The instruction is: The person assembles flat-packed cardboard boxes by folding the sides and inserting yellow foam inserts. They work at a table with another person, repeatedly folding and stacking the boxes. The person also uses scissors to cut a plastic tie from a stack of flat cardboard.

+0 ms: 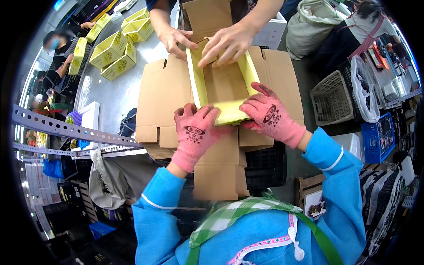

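A yellow open-topped cardboard box (198,84) lies over unfolded brown cardboard (161,95), its tall sides standing and brown board showing inside. My left hand (194,134), in a pink printed glove, is closed on the near left corner of the box. At the near right corner, my right hand (271,115) in a matching glove grips the edge, thumb up along the side wall. Across from me, a co-worker's bare hands reach in: one hand (176,42) by the far left corner, the other hand (229,44) over the far end. My palm-side fingertips are partly hidden.
Several yellow boxes (118,62) stand on the metal table (108,95) at left. A perforated metal rail (75,128) crosses the left side. At right are a grey plastic crate (333,99), a woven sack (309,31) and a blue basket (379,138). Other people work at both sides.
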`<state>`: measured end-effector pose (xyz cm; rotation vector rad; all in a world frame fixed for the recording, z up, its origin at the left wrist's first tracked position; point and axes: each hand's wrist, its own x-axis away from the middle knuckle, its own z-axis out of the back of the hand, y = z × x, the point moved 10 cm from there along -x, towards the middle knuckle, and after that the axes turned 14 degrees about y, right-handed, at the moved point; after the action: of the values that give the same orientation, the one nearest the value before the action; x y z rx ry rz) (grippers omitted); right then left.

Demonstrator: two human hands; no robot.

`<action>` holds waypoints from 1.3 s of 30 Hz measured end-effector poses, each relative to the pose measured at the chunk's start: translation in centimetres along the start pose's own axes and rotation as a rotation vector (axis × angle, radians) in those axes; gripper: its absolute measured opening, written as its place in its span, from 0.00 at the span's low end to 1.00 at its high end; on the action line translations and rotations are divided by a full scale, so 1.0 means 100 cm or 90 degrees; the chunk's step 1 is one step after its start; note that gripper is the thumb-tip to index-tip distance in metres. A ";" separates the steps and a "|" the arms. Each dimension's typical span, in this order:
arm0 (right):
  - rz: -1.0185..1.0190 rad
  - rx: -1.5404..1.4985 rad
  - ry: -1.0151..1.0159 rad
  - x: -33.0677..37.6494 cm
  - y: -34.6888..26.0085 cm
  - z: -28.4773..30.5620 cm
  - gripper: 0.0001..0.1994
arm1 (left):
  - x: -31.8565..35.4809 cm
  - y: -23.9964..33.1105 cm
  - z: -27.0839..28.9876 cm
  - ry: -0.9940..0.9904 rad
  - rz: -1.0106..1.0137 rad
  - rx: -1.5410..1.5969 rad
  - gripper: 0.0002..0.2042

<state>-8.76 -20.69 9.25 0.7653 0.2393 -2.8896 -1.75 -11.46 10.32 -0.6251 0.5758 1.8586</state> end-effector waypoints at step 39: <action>-0.518 -0.402 0.092 0.075 0.068 -0.055 0.39 | 0.024 0.062 -0.137 -1.144 -0.054 0.637 0.48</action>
<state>-11.40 -26.99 -0.04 0.8771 1.7299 -3.0647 -6.24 -20.79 -0.83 1.5272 0.1110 1.1108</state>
